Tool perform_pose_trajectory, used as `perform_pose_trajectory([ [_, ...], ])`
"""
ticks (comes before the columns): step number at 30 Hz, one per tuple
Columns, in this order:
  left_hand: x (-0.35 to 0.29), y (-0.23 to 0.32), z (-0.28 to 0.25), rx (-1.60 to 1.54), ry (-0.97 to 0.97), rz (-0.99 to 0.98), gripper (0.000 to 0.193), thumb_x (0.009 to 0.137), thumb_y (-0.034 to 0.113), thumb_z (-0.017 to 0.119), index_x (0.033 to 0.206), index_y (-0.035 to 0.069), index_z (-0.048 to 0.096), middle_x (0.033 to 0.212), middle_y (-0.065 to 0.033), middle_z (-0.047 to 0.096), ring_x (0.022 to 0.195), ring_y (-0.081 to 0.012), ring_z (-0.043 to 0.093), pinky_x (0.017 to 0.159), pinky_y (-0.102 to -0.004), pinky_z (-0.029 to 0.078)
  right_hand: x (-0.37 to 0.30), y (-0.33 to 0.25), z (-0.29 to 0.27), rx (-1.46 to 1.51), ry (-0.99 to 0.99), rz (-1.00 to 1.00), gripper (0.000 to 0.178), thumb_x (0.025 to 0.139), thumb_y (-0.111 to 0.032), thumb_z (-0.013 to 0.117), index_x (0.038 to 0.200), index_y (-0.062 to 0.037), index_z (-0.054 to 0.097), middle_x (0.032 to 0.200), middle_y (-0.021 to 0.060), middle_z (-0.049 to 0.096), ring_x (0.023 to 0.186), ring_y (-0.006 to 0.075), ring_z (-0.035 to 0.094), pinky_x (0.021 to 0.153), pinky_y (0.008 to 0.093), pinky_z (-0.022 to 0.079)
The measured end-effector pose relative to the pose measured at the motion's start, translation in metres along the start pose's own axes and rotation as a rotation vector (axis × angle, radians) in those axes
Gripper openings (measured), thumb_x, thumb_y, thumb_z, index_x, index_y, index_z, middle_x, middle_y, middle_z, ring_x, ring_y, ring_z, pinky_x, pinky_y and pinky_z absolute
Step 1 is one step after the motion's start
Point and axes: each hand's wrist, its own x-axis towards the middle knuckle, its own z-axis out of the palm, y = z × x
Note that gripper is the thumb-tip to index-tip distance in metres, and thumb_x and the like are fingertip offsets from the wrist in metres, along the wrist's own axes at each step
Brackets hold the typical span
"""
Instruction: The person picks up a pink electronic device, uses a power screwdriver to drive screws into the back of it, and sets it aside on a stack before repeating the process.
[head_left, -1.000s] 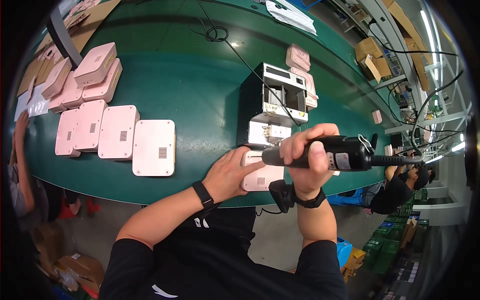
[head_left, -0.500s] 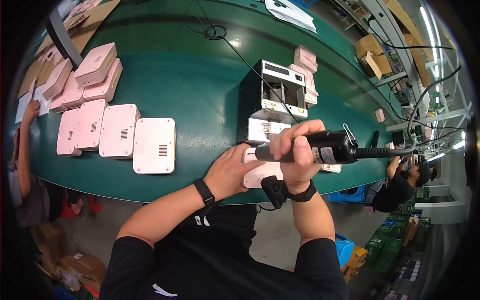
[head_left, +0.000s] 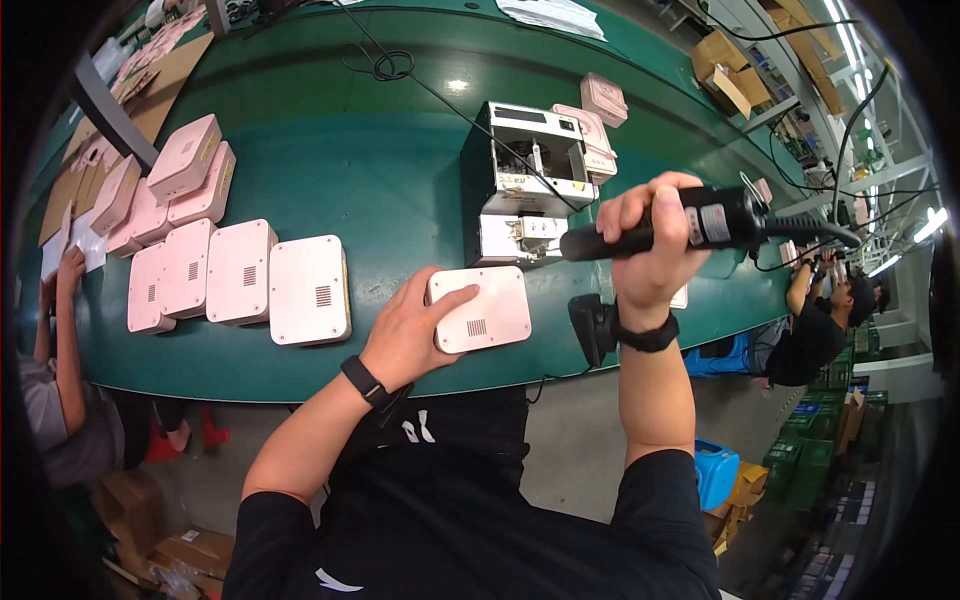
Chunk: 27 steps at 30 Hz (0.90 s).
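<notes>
My left hand [head_left: 402, 328] grips the left side of a pink plastic box [head_left: 497, 308], its thumb lying across the top and its fingers round the edge. The box lies flat on the green table, with a vent grille and corner screw holes facing up. In my closed right hand [head_left: 655, 245] is a black corded electric screwdriver [head_left: 725, 217], held roughly level above the table. Its front end points left, close to the lower front of a screw feeder [head_left: 530, 165], apart from the pink box. I cannot make out a bit at its end.
Several similar pink boxes stand in a row [head_left: 238, 272] and a stack [head_left: 185, 160] on the left. More pink boxes [head_left: 603, 100] sit behind the feeder. A loose cable [head_left: 430, 88] crosses the table. One co-worker's hands [head_left: 70, 270] show at far left; another person [head_left: 810, 335] is at right.
The screwdriver has lifted off the pink box and swung right and up, towards the feeder's front. My left hand and the box have shifted left, and the box has turned slightly.
</notes>
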Motion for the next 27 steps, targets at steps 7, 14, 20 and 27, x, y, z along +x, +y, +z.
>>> perform_pose_trajectory([
  [7, 0.008, -0.004, 0.002, -0.02, -0.013, 0.007, 0.076, 0.06, 0.016, 0.086, 0.13, 0.023, 0.058, 0.13, -0.0152, 0.046, 0.115, -0.036, 0.055, 0.094, -0.043, 0.05, 0.006, 0.009, -0.005, -0.09, 0.037, 0.068, 0.013, 0.094, -0.017, 0.051, 0.095, -0.0036, 0.048, 0.066, 0.0083, 0.051, 0.05, 0.0178, 0.048, 0.051, 0.0357, 0.044],
  [14, 0.008, -0.008, 0.001, 0.005, 0.019, 0.015, 0.076, 0.06, 0.016, 0.086, 0.13, 0.024, 0.058, 0.128, -0.0145, 0.047, 0.114, -0.0353, 0.055, 0.093, -0.0429, 0.051, -0.045, -0.022, -0.013, 0.066, -0.027, 0.168, 0.015, 0.093, -0.018, 0.051, 0.098, -0.0047, 0.047, 0.064, 0.0078, 0.049, 0.049, 0.0165, 0.046, 0.051, 0.0345, 0.044],
  [20, 0.01, -0.006, 0.003, 0.019, 0.027, 0.034, 0.077, 0.06, 0.015, 0.086, 0.13, 0.024, 0.058, 0.127, -0.0141, 0.047, 0.113, -0.0352, 0.055, 0.092, -0.0429, 0.051, -0.068, -0.007, -0.02, 0.02, -0.057, 0.161, 0.015, 0.092, -0.017, 0.051, 0.101, -0.0058, 0.045, 0.065, 0.0078, 0.049, 0.049, 0.0161, 0.044, 0.051, 0.0345, 0.044],
  [27, 0.008, -0.006, 0.004, 0.011, 0.024, 0.022, 0.078, 0.059, 0.014, 0.086, 0.131, 0.025, 0.057, 0.127, -0.0139, 0.047, 0.114, -0.0352, 0.055, 0.092, -0.0427, 0.051, -0.08, 0.007, -0.025, 0.067, -0.025, 0.15, 0.014, 0.09, -0.013, 0.052, 0.1, -0.006, 0.046, 0.065, 0.0083, 0.049, 0.049, 0.016, 0.043, 0.049, 0.0345, 0.043],
])
